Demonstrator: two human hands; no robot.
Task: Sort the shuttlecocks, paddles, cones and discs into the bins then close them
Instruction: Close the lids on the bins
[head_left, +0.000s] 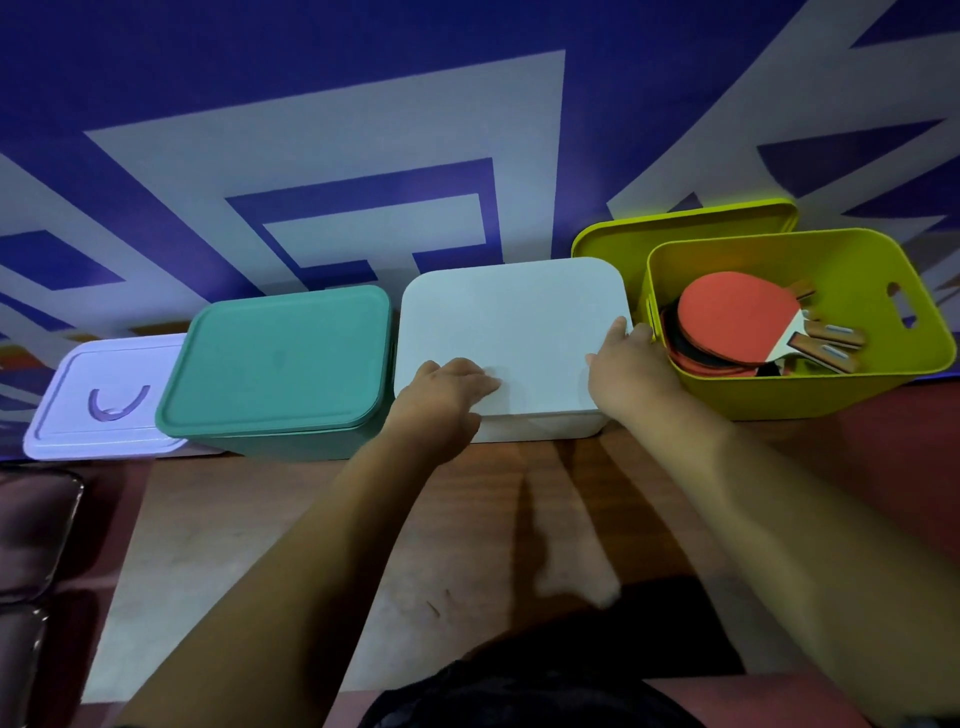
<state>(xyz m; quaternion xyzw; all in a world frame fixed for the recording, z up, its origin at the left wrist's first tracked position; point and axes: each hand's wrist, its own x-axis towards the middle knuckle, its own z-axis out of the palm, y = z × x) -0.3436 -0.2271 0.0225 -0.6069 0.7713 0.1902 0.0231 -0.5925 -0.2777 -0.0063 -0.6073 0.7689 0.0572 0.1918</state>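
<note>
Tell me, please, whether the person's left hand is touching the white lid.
Touching. The head view shows the left hand resting palm-down on the white lid, fingers flat on its near-left surface with no gap visible.
</note>
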